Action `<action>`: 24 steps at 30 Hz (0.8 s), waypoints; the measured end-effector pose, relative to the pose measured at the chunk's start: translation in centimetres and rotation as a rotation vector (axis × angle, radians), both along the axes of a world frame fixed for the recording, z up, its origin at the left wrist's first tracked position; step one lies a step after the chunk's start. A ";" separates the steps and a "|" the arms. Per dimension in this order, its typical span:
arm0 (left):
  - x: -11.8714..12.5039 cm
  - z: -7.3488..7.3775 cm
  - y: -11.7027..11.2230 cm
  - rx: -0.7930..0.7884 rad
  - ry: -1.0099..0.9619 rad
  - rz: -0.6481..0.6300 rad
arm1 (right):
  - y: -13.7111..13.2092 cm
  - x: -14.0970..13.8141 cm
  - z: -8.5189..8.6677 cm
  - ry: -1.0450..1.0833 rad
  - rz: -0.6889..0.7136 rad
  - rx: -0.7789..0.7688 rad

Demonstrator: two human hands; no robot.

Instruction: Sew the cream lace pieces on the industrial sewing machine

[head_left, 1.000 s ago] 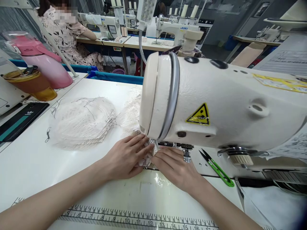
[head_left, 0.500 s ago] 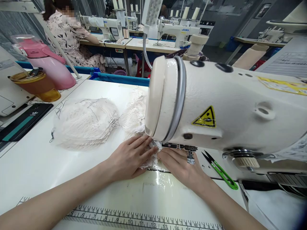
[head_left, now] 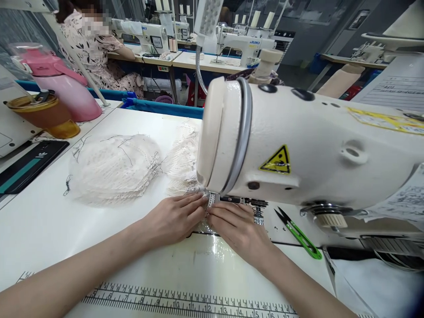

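Observation:
Under the head of a white sewing machine [head_left: 298, 141], a small piece of white lace [head_left: 211, 199] shows between my two hands. My left hand [head_left: 177, 216] has its fingers pressed together on the lace's left side. From the right, my right hand [head_left: 236, 223] keeps its bunched fingers on the near edge, beside the presser area. The machine head hides the needle. Behind my left hand, more lace [head_left: 183, 163] runs under the machine head. A round stack of lace pieces [head_left: 112, 172] with loose dark threads lies to the left.
Green thread snips [head_left: 301, 236] lie right of my right hand. A ruler strip [head_left: 192, 304] runs along the near table edge. At left are a black case [head_left: 36, 163], an amber cup [head_left: 46, 115] and a pink bottle [head_left: 62, 88]. A person [head_left: 89, 48] sits at another machine.
My left hand has drawn down and closer in, its fingers now together. My right hand has shifted left toward it, and less lace shows between them. The view has moved slightly.

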State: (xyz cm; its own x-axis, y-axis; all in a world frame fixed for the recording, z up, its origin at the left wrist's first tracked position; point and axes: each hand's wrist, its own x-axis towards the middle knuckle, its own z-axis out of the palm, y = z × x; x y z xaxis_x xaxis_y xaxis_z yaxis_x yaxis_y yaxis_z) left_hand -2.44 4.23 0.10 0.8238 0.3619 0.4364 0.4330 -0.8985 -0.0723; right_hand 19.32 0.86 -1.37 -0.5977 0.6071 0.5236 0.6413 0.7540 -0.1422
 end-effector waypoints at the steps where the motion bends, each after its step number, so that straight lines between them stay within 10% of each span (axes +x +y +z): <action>1: 0.0 0.0 0.0 -0.003 0.000 0.007 | 0.0 0.0 0.0 -0.005 -0.009 -0.002; 24: 0.5 -0.3 0.1 -0.012 0.042 0.112 | 0.9 0.8 -1.3 0.092 -0.142 -0.197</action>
